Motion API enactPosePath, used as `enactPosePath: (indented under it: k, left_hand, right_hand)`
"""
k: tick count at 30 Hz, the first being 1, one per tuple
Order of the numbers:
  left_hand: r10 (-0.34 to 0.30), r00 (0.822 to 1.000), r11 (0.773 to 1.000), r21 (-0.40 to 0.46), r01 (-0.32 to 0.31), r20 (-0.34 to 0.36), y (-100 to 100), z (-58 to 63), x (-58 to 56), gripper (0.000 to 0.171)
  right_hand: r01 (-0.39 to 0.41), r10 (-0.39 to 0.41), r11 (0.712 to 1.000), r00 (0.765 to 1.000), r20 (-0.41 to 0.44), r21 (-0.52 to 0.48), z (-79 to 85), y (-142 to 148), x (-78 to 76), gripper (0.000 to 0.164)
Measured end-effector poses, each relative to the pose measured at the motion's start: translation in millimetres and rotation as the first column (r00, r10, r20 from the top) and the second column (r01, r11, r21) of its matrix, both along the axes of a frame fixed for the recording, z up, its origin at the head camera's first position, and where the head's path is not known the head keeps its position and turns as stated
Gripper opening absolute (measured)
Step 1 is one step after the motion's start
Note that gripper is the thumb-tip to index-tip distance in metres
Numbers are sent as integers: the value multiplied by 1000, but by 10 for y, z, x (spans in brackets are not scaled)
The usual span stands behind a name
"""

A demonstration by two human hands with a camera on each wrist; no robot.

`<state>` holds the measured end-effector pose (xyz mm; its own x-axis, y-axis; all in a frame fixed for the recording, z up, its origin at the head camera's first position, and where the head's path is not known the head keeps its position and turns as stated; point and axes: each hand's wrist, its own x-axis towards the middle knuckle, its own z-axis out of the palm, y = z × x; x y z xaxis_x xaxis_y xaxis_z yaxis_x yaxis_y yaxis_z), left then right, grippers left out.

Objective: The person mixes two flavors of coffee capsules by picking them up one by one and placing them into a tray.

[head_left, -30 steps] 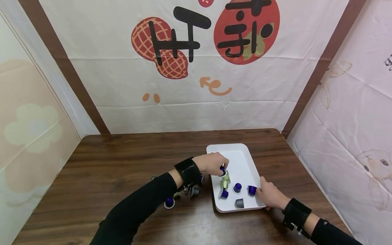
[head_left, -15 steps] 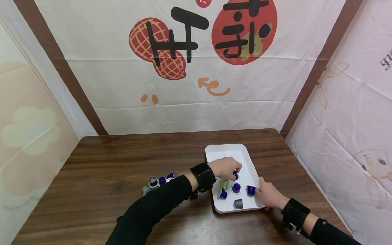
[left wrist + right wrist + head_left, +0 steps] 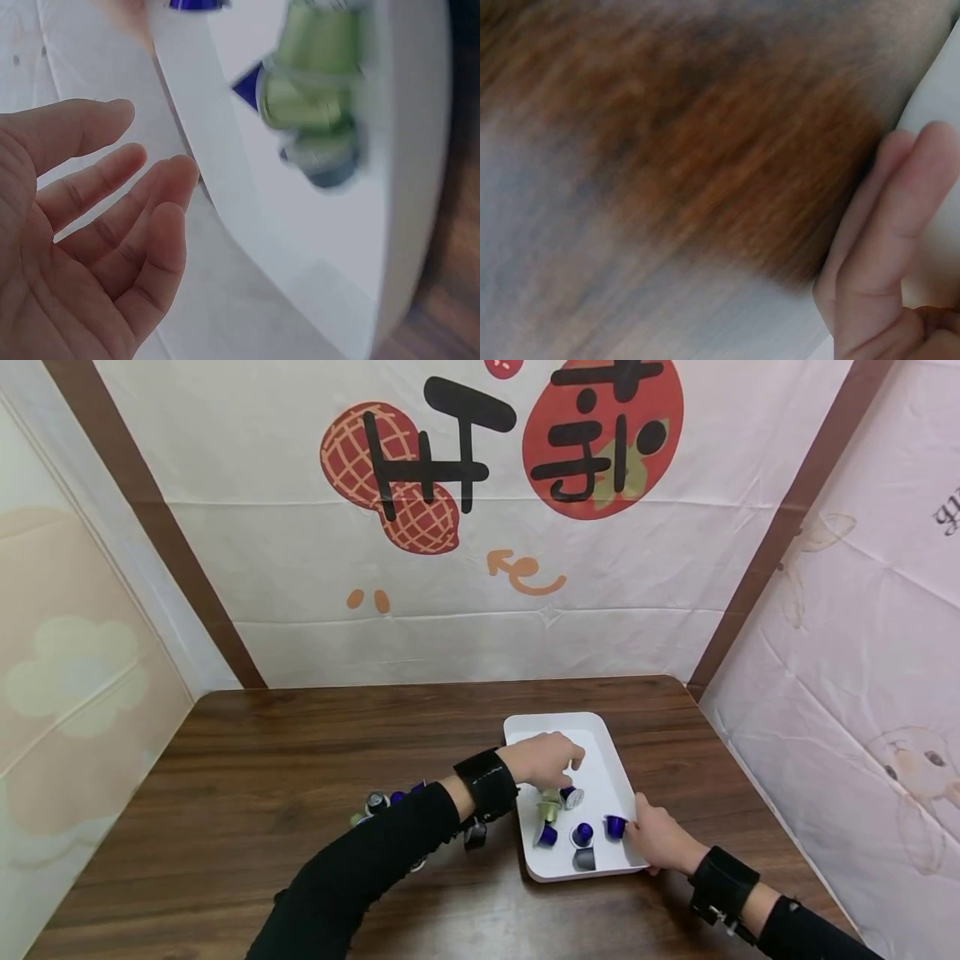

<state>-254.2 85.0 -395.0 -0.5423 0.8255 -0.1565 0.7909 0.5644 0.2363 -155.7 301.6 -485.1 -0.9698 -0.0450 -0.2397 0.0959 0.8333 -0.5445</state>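
My left hand hovers over the white tray with its fingers apart and nothing between them. Just below its fingertips a purple coffee capsule lies on its side, silver lid showing. Beside it are green capsules, blurred in the left wrist view. Nearer the tray's front are a purple capsule on its side, another purple capsule and a grey capsule. My right hand grips the tray's right edge, close to a tipped purple capsule.
Left of the tray, more coffee capsules sit grouped on the brown wooden table, partly hidden under my left forearm. A grey capsule stands between that group and the tray. Printed cloth hangs behind the table.
My left hand carried a purple capsule rightward over the tray, then let go of it and drew slightly back left. The capsule lies beside the green ones. My right hand stays at the tray's edge.
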Motion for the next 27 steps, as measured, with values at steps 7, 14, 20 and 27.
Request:
enactPosePath:
  k: [7,14,20,27]
  left_hand:
    - [70,998,997,14,-70,6,-467,120,-131,11]
    - [128,991,992,11,-128,45,-869,102,-229,7]
    - [161,983,987,-36,-159,90,-1064,2,-183,8]
    - [230,959,972,-82,-219,165,-1049,-196,-78,25]
  right_hand:
    - [3,-3,1000,1000,16,16,-1,0,3,28]
    - [8,-8,1000,1000,12,13,-5,14,-7,28]
    - [2,-2,1000,1000,18,9,-12,18,-12,28]
    - [1,-1,1000,1000,20,5,-8,7,-9,27]
